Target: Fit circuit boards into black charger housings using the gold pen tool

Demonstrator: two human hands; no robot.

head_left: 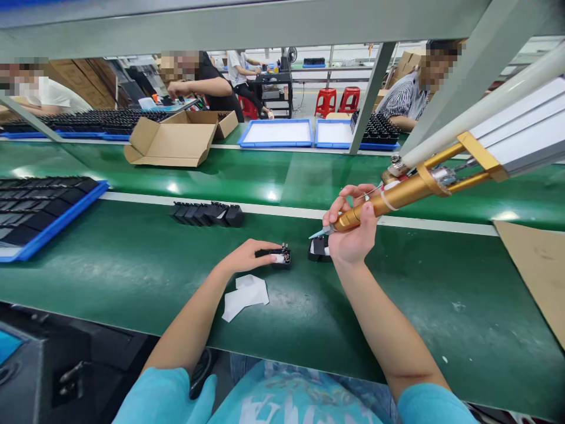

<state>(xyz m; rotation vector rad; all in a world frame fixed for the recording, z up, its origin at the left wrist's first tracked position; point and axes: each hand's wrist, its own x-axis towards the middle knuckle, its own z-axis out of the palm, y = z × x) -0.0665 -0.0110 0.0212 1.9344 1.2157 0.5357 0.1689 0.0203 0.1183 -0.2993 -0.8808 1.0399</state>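
Note:
My left hand (242, 257) grips a small black plastic housing (282, 264), thumb on its near side and fingers along the far side. White material and small metal parts show inside that housing. My right hand (353, 238) is wrapped around a gold-coloured dispensing gun (408, 193), tilted with its tip down to the left. Its pale blue tapered nozzle (318, 233) is over or beside a second black housing (316, 249); contact cannot be made out. My right wrist partly hides this second housing. Crumpled white paper (247, 296) lies below my left hand.
Black housings stand in a row (205, 214) behind my left hand. A blue tray (62, 221) of housings is at left. Cardboard (536, 265) lies at right. Beyond the green bench are an open carton (172, 141), blue trays (277, 143), frame posts and several people.

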